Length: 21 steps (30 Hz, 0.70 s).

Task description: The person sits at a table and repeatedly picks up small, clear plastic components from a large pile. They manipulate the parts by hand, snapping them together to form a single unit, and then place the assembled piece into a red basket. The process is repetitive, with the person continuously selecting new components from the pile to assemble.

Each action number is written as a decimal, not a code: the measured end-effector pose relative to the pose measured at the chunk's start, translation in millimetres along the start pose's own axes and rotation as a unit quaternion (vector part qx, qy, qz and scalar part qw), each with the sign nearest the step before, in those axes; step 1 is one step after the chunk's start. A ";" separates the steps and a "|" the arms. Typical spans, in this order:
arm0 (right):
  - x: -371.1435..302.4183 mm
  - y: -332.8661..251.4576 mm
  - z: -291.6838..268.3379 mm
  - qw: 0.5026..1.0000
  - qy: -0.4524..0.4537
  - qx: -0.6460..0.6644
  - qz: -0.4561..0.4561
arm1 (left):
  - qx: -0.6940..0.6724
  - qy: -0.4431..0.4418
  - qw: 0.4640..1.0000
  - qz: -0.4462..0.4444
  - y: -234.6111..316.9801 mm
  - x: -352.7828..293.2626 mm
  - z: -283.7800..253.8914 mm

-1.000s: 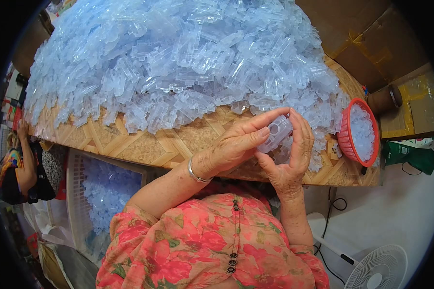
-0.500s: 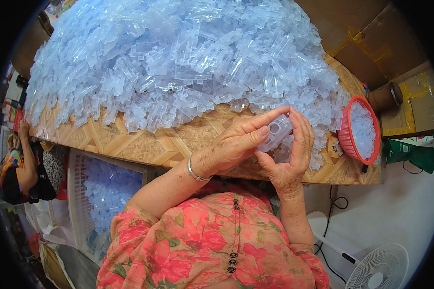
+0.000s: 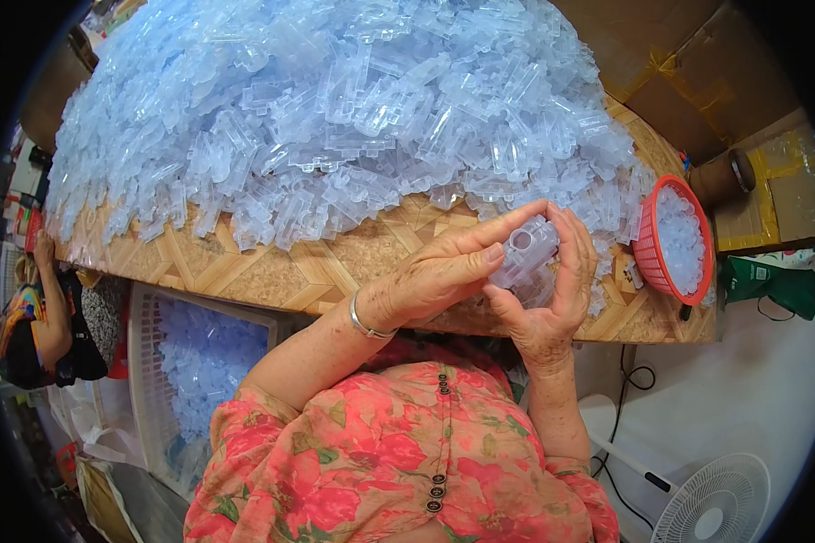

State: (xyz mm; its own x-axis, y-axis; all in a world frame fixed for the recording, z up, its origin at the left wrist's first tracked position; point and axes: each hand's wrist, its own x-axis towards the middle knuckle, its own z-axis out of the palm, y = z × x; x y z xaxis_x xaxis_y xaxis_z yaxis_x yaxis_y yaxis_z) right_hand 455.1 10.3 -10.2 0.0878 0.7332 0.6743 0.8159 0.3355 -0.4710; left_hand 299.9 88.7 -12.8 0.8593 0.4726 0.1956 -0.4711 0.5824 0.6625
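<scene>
A small clear plastic piece (image 3: 528,252), with a round opening at one end, is held between both my hands above the table's near edge. My left hand (image 3: 444,270), with a bangle at the wrist, reaches across from the left. Its thumb lies along the near side of the piece and its fingers stretch over the far side. My right hand (image 3: 560,281) is curled around the right side, thumb below and fingers above. Just beyond my hands, a large heap of similar clear plastic pieces (image 3: 335,109) covers most of the patterned table (image 3: 272,276).
A red plastic basket (image 3: 647,240) of small clear pieces stands to the right. Below the table at left is a pale crate (image 3: 145,362) of bluish pieces. Cardboard boxes (image 3: 679,118) stand at the back right, a white fan (image 3: 711,507) at lower right. Another person's arm (image 3: 52,299) shows far left.
The plastic piece has shifted slightly to the right and turned a little between my fingers. My right hand has moved slightly right with it; the left hand is nearly still.
</scene>
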 end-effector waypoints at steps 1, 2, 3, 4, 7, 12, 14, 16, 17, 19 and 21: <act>-0.3 -0.1 0.5 1.000 0.002 -0.001 -0.001 | 0.001 0.003 1.000 0.003 0.5 -0.2 0.7; -0.6 -0.2 1.0 1.000 0.004 -0.003 -0.002 | 0.002 0.006 1.000 0.006 0.9 -0.3 1.1; -0.5 -0.5 1.8 1.000 0.010 -0.002 -0.010 | -0.001 0.007 1.000 0.007 0.0 -0.7 -0.3; -0.5 -1.0 2.8 1.000 0.016 -0.001 -0.019 | -0.004 0.008 1.000 0.008 -1.9 -1.2 -3.0; -2.5 -1.1 6.1 0.999 0.030 0.002 -0.020 | 0.005 0.015 1.000 0.005 -0.1 -1.0 -2.7; -3.2 0.2 8.9 0.999 0.036 0.021 -0.015 | -0.005 0.019 1.000 0.019 2.5 0.7 0.6; -2.1 1.8 7.9 0.999 0.026 0.041 -0.014 | -0.004 0.015 0.999 0.028 1.0 1.4 -0.8; -1.4 4.4 7.2 0.999 0.021 0.040 -0.023 | 0.011 0.009 0.999 0.033 -0.3 1.1 -3.4; -1.1 5.3 7.3 0.999 0.019 0.040 -0.028 | 0.018 0.006 0.999 0.036 -0.9 1.0 -4.7; -1.2 4.7 7.2 0.999 0.019 0.035 -0.019 | 0.024 0.006 0.999 0.034 -3.4 1.2 -5.7; -1.2 4.3 8.3 0.999 0.025 0.029 -0.022 | 0.030 0.007 0.999 0.031 -5.4 0.9 -7.7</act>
State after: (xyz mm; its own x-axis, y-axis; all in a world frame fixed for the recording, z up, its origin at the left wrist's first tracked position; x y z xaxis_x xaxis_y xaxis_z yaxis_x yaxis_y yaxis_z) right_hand 453.8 15.8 -17.7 0.0817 0.6873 0.7218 0.7848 0.4021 -0.4717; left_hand 301.7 91.0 -21.7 0.8261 0.5160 0.2266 -0.5092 0.5112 0.6924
